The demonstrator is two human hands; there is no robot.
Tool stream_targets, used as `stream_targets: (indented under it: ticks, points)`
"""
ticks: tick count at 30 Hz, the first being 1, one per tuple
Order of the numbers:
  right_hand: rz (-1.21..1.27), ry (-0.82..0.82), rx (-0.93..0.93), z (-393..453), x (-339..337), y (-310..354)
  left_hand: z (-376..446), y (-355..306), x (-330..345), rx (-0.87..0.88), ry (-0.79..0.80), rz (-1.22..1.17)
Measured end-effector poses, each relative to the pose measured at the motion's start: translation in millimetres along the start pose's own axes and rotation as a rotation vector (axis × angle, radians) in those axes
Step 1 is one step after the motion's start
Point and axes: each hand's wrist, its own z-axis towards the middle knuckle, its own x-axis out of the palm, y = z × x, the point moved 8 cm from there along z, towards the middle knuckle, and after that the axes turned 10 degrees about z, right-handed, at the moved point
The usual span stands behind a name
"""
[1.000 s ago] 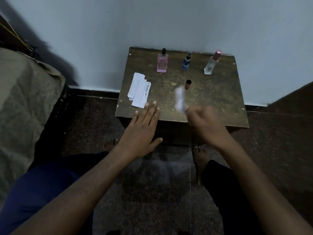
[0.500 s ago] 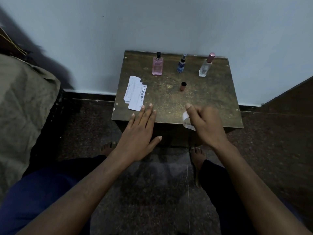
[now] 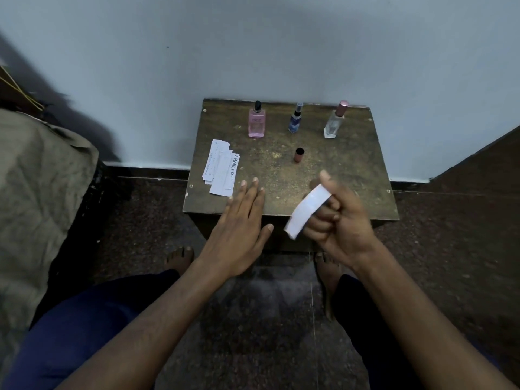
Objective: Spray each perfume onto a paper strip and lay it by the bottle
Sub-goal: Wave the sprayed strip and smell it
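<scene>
Three perfume bottles stand in a row at the back of the small brown table (image 3: 351,175): a pink bottle (image 3: 256,123) with a black top, a small blue bottle (image 3: 294,119), and a clear bottle (image 3: 334,122) with a pink cap. A loose brown cap (image 3: 299,155) lies in front of the blue bottle. A pile of white paper strips (image 3: 222,168) lies at the table's left side. My right hand (image 3: 334,220) holds one white paper strip (image 3: 308,209) above the table's front edge. My left hand (image 3: 242,223) rests flat on the front edge, fingers straight, beside the pile.
The table stands against a pale wall (image 3: 253,52). A bed with a crumpled olive cover (image 3: 36,192) is at the left. My bare feet (image 3: 180,256) are on the dark speckled floor under the table's front.
My right hand has swung the strip down toward the table's front edge and turned it; the strip now sticks out to the left of the hand. The left hand has stayed put.
</scene>
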Motion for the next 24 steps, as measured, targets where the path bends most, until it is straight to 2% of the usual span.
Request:
stream_targets:
  ticks: [1,2,3,4,5,6,7,9,10,11,13,14,15,17,19,20,21,22,23,24]
  points:
    - [-0.032,-0.053,0.016,4.8,-6.7,4.6,1.1,-0.1,-1.0,-0.01,-0.008,-0.003]
    - [-0.265,-0.105,0.05,3.1,-14.7,3.3,1.2,0.0,-1.8,-0.02,-0.015,-0.011]
    - [-0.724,-0.171,0.042,-1.7,-21.4,5.7,1.6,0.0,-2.3,-0.03,-0.02,-0.021]
    - [-1.005,-0.264,0.029,-3.4,-31.0,12.0,2.0,0.4,-2.4,-0.038,-0.021,-0.028]
    - [-1.011,-0.294,0.014,-4.4,-33.6,13.8,2.2,1.4,-2.0,-0.045,-0.015,-0.027]
    - [-0.764,-0.277,0.007,-6.4,-36.3,8.6,3.0,1.6,-1.5,-0.046,-0.005,-0.022]
    - [-0.415,-0.178,-0.013,-7.4,-27.7,7.5,3.7,1.3,-0.8,-0.044,0.002,-0.013]
    - [0.053,-0.048,-0.036,-3.1,-14.3,9.8,4.3,1.4,0.2,-0.047,0.017,0.002]
    - [0.085,-0.028,-0.007,-0.5,-10.8,9.2,4.7,1.4,0.9,-0.045,0.034,0.007]
    - [-0.039,-0.054,0.028,3.9,-11.1,9.3,4.1,1.6,1.7,-0.038,0.059,0.018]
    - [-0.864,-0.169,0.013,-1.8,-18.5,6.9,1.1,2.0,3.4,-0.02,0.082,0.056]
    - [-1.079,-0.195,-0.001,-1.2,-20.3,11.5,0.3,2.5,3.6,-0.014,0.084,0.076]
    - [-1.009,-0.176,0.006,-2.5,-21.6,8.6,-0.3,3.3,3.9,-0.01,0.086,0.085]
    - [-0.527,-0.046,-0.077,-3.9,-12.2,11.2,0.3,3.5,4.3,-0.002,0.08,0.085]
    - [-0.156,-0.025,-0.098,-2.9,-11.4,20.7,0.3,4.3,4.6,0.005,0.062,0.069]
    - [-0.117,-0.003,-0.065,0.3,-9.2,17.4,0.8,4.5,3.7,0.009,0.054,0.05]
    - [-0.35,-0.049,-0.071,3.1,-15.3,17.6,1.5,5.4,1.3,0.012,0.043,0.021]
    - [-0.798,-0.012,-0.062,-0.1,-19.0,10.0,2.6,6.5,-3.1,0.011,0.021,-0.021]
    - [-1.137,0.009,0.002,-0.9,-22.1,2.0,3.9,8.2,-9.4,0.003,-0.017,-0.077]
    - [-1.296,-0.038,0.036,0.9,-27.1,-0.8,5.9,11.2,-17.4,-0.012,-0.057,-0.147]
